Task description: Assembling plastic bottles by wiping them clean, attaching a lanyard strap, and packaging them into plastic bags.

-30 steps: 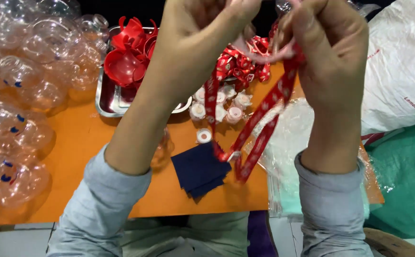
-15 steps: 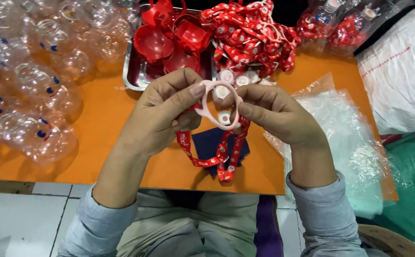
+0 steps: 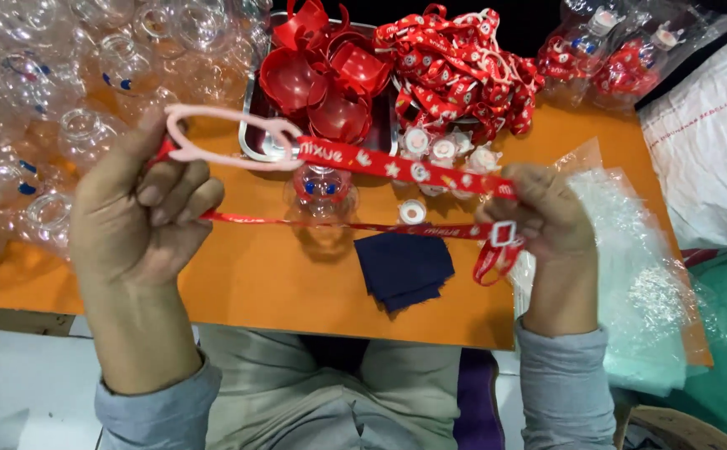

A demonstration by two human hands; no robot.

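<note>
Fingers of the left hand [image 3: 142, 217] and right hand [image 3: 538, 221] are clenched on a red strap [image 3: 397, 167], stretched crosswise between them.

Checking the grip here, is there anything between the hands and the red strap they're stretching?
Nothing visible. The left hand grips the red strap by its pink loop, and the right hand pinches its other end directly.

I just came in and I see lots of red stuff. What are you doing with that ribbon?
A person is stretching a red strap between two hands above an orange table. The left hand holds its pale pink ring; the right hand pinches the end with the white buckle. Behind sit a tray of red lids, more straps and clear bottles.
</note>
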